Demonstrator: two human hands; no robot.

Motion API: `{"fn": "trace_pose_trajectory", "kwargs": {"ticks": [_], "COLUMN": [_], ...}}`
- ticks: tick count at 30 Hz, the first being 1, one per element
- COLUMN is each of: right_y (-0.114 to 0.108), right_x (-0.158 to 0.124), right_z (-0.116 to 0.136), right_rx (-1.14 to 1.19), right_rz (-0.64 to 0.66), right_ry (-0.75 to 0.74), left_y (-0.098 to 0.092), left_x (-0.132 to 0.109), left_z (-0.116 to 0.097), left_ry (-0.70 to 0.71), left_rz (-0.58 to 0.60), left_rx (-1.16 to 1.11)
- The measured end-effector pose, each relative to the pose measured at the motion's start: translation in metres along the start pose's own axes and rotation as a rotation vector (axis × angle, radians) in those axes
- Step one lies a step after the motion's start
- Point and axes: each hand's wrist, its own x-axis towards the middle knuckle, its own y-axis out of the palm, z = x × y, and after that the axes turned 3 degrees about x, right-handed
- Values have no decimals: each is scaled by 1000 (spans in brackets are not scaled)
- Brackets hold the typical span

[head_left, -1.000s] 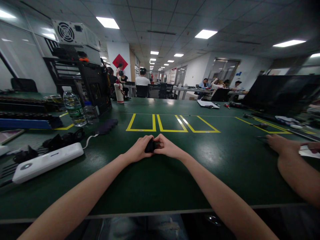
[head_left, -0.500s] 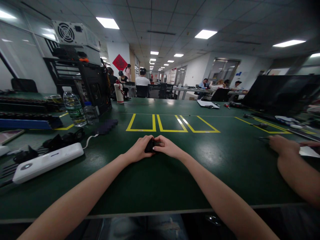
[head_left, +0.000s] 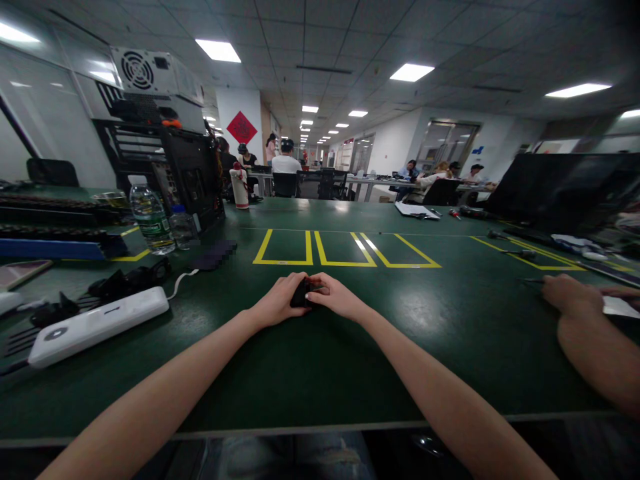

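Observation:
Both my hands meet at the middle of the green table (head_left: 320,360), just short of the yellow taped boxes (head_left: 345,250). My left hand (head_left: 277,303) is curled round a small black object (head_left: 301,292), and my right hand (head_left: 336,297) pinches the same object from the other side. Most of the object is hidden by my fingers, so I cannot make out what it is. Both forearms lie stretched forward over the table top.
A white power strip (head_left: 97,325), black cables (head_left: 125,281) and two water bottles (head_left: 153,220) lie at left by a black rack (head_left: 170,167). Another person's arm (head_left: 590,340) rests on the table at right near a dark monitor (head_left: 565,190). People sit at far tables.
My hands stay joined on the black object with only slight finger shifts. The other person's hand at right has drawn a little further right.

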Motion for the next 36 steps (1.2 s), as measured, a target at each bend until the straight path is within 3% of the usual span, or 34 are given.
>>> {"fn": "trace_pose_trajectory", "kwargs": {"ticks": [7,20,26,33,36], "right_y": [-2,6,5,-9,-15], "right_x": [-5,-11,-5,-6,-9], "right_z": [4,11,-7,-10,-6], "right_rx": [26,-288,-438,-446,-473], "right_rz": [93,-20,-117,-45,62], "right_ry": [-43,-138,-33,44,66], "left_y": [-2,0,1,0,1], "left_x": [-1,-1,0,1,3], "left_z": [0,2,2,3,6], "left_ry": [-9,9,-48,-81,-118], "left_rz": [16,10,11,26,45], "left_rx": [16,6,6,-58,-106]}}
